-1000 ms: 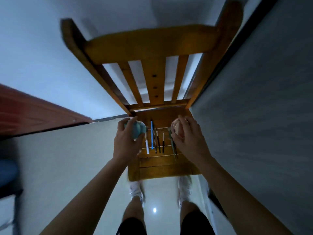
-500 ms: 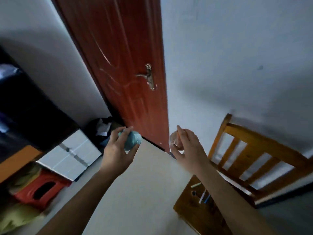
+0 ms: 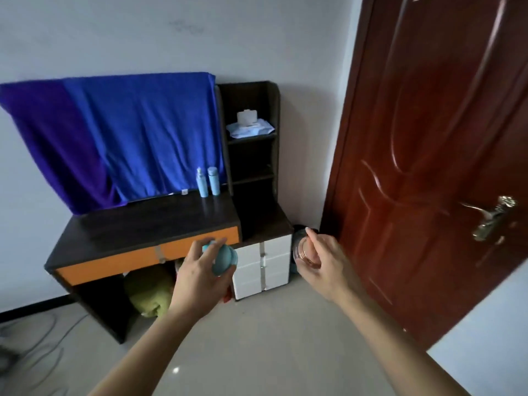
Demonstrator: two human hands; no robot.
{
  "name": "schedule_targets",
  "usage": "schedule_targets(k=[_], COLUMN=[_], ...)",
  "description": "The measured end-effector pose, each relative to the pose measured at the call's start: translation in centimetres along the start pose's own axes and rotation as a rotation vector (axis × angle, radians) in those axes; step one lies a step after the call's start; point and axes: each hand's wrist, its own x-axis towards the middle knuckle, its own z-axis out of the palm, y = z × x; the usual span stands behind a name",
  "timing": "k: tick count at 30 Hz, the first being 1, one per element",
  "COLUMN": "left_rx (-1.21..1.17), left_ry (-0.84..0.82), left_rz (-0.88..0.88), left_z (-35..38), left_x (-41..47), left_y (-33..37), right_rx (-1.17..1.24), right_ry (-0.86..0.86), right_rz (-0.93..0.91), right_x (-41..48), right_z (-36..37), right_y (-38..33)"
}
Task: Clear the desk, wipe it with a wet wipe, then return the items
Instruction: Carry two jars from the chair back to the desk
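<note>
My left hand [image 3: 200,278] grips a round teal jar [image 3: 224,260], held in the air in front of the desk. My right hand [image 3: 323,261] holds a clear jar with a pinkish rim [image 3: 303,251] at about the same height. The dark desk [image 3: 137,224] with orange drawer fronts stands ahead against the wall. Two light blue bottles [image 3: 208,181] stand upright at the back right of its top. A pack of wet wipes [image 3: 250,127] lies on the upper shelf of the dark shelf unit [image 3: 274,115] beside the desk.
A blue cloth [image 3: 114,132] hangs over the wall behind the desk. White drawers [image 3: 271,267] sit under the shelf unit. A red-brown door [image 3: 428,167] with a metal handle [image 3: 491,218] is at the right. A green bundle [image 3: 148,290] lies under the desk; cables [image 3: 34,338] run along the floor at left.
The view has swung from the wooden chair past the door to the desk. Both hands still hold their jars, carried along at the same height.
</note>
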Motion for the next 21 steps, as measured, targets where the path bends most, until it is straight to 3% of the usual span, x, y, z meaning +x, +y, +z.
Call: schedule_targets(k=[9,21], left_rx=[-0.011,0.089], left_ry=[0.065,0.126], left_rz=[-0.168,-0.241], left_z=[-1.1,2.4], left_x=[5.5,28.6], left_y=[-11.5,-23.0], right_rx=[-0.013,0.071], right_ry=[-0.109,-0.233], right_rz=[-0.107,-0.234], right_x=[10.4,37.9], right_z=[11.8,24.9], right_y=[-4.5,-4.4])
